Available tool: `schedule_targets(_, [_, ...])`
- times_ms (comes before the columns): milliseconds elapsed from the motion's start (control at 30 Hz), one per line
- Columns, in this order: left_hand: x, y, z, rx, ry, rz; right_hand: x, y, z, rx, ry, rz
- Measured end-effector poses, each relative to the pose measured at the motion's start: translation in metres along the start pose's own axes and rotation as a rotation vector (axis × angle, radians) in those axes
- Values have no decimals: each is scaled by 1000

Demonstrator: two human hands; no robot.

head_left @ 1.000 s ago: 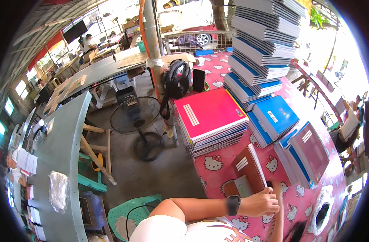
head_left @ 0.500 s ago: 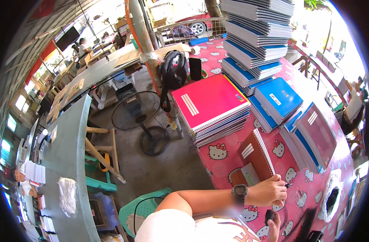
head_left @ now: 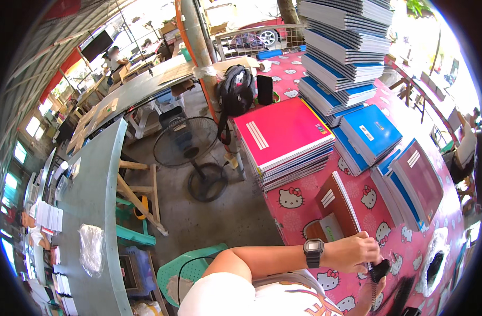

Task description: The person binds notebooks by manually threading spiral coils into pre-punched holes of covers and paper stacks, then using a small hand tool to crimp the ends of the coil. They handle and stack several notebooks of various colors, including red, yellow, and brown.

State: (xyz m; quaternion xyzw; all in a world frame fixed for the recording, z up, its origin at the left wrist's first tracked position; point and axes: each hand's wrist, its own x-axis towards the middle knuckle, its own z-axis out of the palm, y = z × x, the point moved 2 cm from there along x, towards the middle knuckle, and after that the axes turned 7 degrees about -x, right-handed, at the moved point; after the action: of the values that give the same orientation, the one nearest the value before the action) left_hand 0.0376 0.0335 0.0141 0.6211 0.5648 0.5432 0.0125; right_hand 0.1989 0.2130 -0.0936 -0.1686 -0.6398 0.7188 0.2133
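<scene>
A brown-covered spiral notebook (head_left: 337, 203) stands tilted on the pink patterned tablecloth, its coil edge running down toward me. My left hand (head_left: 357, 249), with a black watch at the wrist, closes over the near part of that coil edge. Just below it, my right hand (head_left: 365, 299) is closed around a small black tool (head_left: 379, 270), held up against the notebook's near end; its exact kind is hard to make out. A stretch of dark coil (head_left: 374, 290) shows beside the right fingers.
A pink-topped stack of spiral notebooks (head_left: 283, 129) sits beyond, with a tall notebook pile (head_left: 346, 58) behind. Blue notebooks (head_left: 371, 131) and a maroon-topped pile (head_left: 417, 174) lie right. Black coils (head_left: 400, 295) and a plastic bag (head_left: 435, 263) are near; a fan (head_left: 191, 150) stands left.
My right hand has raised the black tool up and to the right, from below the notebook to its coil end. My left hand stays at the coil edge, shifted slightly right.
</scene>
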Motion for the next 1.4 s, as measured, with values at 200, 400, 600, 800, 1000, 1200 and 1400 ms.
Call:
schedule_targets(200, [2,6,-1,155,-50,-12,12,-9,-5,-46,-42,5])
schedule_targets(400, [-6,-1,5,186,-16,-21,21,-16,0,-97,-102,14])
schedule_targets(600, [2,-1,-3,201,11,23,32,-42,3,-450,-239,36])
schedule_targets(800, [-18,-15,-39,329,58,-155,30,-102,76,-84,-392,-127])
schedule_targets(1000, [-5,-18,-26,340,55,-147,47,-100,52,-111,-407,-49])
schedule_targets(1200, [-6,-16,-34,384,73,-184,57,-105,51,-337,-393,-20])
schedule_targets(1400, [-5,-24,-44,425,65,-223,56,-91,50,-555,-314,12])
